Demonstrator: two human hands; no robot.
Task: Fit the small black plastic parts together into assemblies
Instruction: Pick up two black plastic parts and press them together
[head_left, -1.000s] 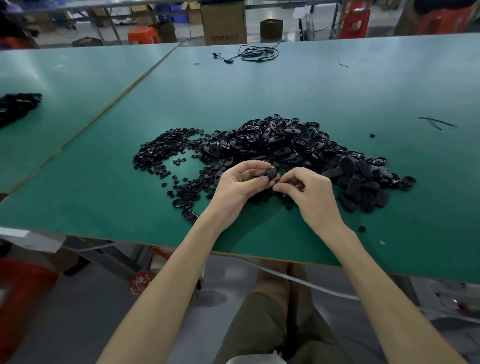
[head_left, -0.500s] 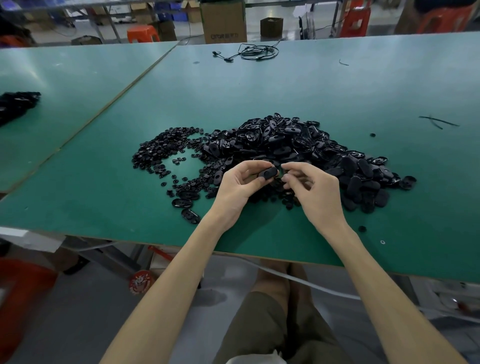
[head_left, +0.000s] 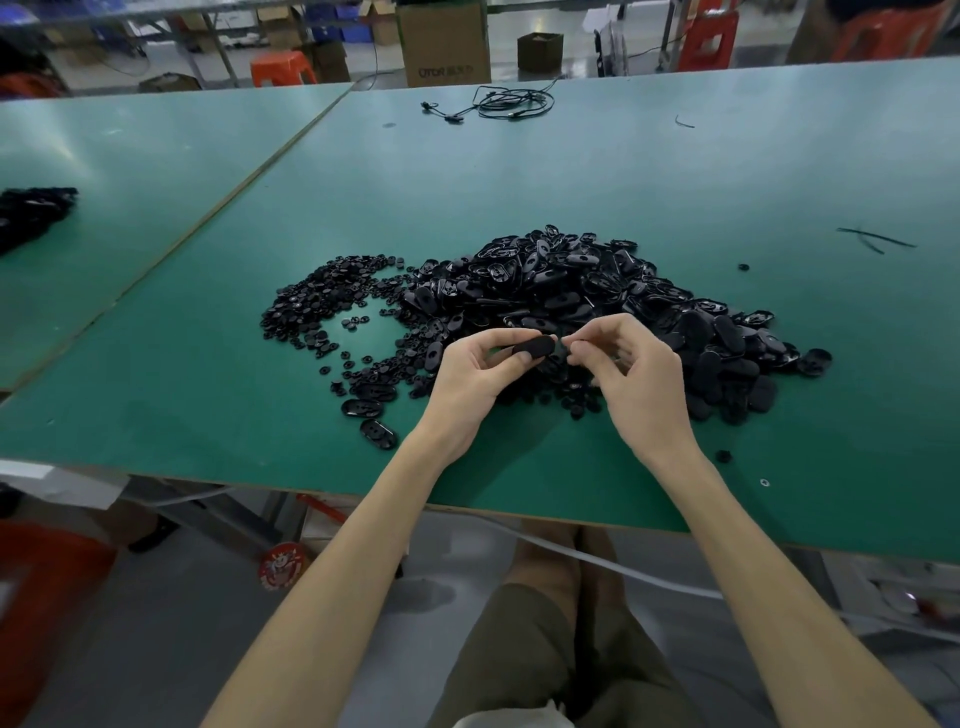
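Black parts (head_left: 571, 280) heaped — green table (head_left: 519, 171) | cardboard box (head_left: 444, 47) behind

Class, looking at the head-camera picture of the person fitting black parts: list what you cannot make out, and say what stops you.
Head view: the shape of the small dark piece pinched by the right hand; fingertips cover it.
Head view: whether it sits in the oval part held by the left hand; too small.
Head view: the dark heap on the neighbouring table; cut off by the frame edge.
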